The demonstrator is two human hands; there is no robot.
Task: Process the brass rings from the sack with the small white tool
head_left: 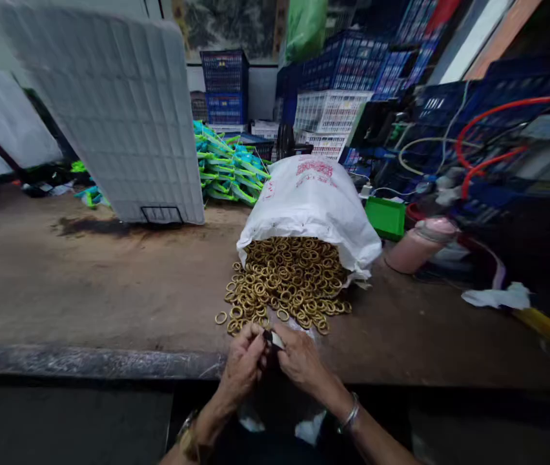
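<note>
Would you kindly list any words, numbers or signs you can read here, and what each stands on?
No text is legible.
White sack, upper face: red printing, too blurred to read.
White sack, near its left edge: small red marks, also unreadable.
Held dark-and-white item: no lettering discernible.

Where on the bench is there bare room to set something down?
The widest bare patch of the bench lies left of the gold-coloured rings, between the pale panel and the front edge. A smaller one lies right of the rings, before the pink container. It is crowded at the white sack, where rings spread toward the left hand and right hand.
</note>
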